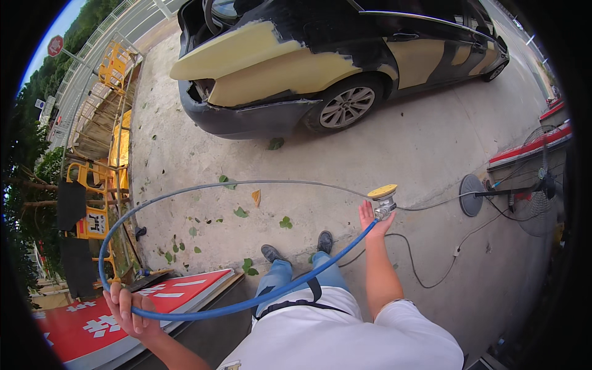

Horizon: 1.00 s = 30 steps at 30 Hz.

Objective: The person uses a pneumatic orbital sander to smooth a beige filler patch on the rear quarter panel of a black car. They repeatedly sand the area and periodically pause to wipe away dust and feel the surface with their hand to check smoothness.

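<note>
My right hand (377, 227), palm up with the arm stretched out, holds an air-powered orbital sander (383, 203). The sander's round yellow pad (382, 191) faces upward. A blue air hose (259, 300) runs from its handle in a big loop toward the lower left. There my left hand (132, 311) has its fingers curled around the hose, well apart from the sander. Ahead stands a dark car (345, 55), apart from both hands. Beige filler patches (265, 83) cover much of its rear corner and side, and a gap shows where the rear lamp would sit.
A red signboard (185, 290) lies at my left. Yellow barriers (95, 222) line the left edge. A fan (539, 206) with a round grey base (472, 195) lies on its side at the right. A dark cable (419, 280) and leaves (285, 222) lie on the concrete.
</note>
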Available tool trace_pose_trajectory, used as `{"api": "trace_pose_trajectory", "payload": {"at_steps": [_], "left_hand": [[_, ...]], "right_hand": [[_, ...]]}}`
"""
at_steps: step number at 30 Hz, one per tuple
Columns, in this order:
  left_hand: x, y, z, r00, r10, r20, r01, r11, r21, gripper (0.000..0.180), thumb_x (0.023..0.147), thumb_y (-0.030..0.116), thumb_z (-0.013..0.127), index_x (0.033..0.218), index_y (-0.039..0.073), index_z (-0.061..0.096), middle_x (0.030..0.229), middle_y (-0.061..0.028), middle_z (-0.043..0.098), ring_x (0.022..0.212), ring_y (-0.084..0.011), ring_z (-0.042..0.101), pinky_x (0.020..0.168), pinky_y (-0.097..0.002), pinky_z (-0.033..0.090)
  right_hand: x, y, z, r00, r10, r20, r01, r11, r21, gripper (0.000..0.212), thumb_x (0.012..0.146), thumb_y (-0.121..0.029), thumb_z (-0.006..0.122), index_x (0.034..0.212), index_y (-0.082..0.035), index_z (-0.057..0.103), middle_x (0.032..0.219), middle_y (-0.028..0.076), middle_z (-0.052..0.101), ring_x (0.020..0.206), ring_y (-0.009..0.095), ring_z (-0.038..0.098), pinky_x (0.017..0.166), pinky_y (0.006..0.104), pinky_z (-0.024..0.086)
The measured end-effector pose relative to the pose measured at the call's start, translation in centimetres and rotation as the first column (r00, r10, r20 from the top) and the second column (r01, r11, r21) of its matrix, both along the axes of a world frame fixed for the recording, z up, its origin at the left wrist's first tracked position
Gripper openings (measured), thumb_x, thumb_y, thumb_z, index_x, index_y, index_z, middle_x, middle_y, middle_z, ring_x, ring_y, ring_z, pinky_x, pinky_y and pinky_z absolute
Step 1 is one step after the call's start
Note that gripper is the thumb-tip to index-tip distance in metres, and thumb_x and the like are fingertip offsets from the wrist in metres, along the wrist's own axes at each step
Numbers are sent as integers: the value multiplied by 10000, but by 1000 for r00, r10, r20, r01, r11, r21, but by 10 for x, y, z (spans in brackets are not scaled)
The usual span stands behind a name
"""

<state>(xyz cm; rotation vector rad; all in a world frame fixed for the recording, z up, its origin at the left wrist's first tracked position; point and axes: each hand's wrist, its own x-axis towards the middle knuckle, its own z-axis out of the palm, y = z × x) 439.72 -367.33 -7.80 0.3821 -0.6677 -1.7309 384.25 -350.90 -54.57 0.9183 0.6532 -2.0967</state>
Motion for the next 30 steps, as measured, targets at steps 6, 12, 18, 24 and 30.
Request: {"api": "trace_pose_trajectory", "payload": {"at_steps": [6,12,18,24,30], "left_hand": [[136,-37,-114,953,-111,281,35,964,262,355,1217,365,320,1079,103,515,737,-62,656,388,-127,494,446,-311,486],[193,-155,-318,977,-163,138,18,706,708,183,1115,288,606,1122,109,640,901,-9,731,595,-89,583,655,-313,554],[134,-209,-420,889,-106,445,-296,608,737,367,1107,256,610,1371,2,628,1227,-122,748,969,-219,735,854,-384,608],[43,-222,-395,365,-433,825,109,899,424,558,1065,255,702,1541,10,549,1450,-139,669,1135,-242,720,919,-400,611],[-39,-276,-371,164,251,954,490,819,-300,543,925,200,816,1402,1,650,1232,-158,742,1136,-333,717,1002,-428,570]], "right_hand": [[-71,-4,71,922,57,-382,-9,992,126,575,1046,-537,666,1350,-50,654,1092,125,730,981,255,745,818,368,664],[-52,-36,186,718,100,-689,39,982,183,409,1076,-403,689,1292,-59,652,1059,110,720,903,194,712,829,347,624],[5,-102,303,283,137,-949,445,858,256,528,1023,-137,780,1462,-35,506,1217,126,686,961,218,710,842,370,607],[47,-199,282,253,158,-954,585,761,281,690,962,-88,850,1523,-31,453,1346,129,615,1020,205,689,913,360,583],[56,-349,193,494,120,-861,337,887,317,743,945,-42,841,1545,-6,403,1262,109,629,950,193,695,843,358,606]]}}
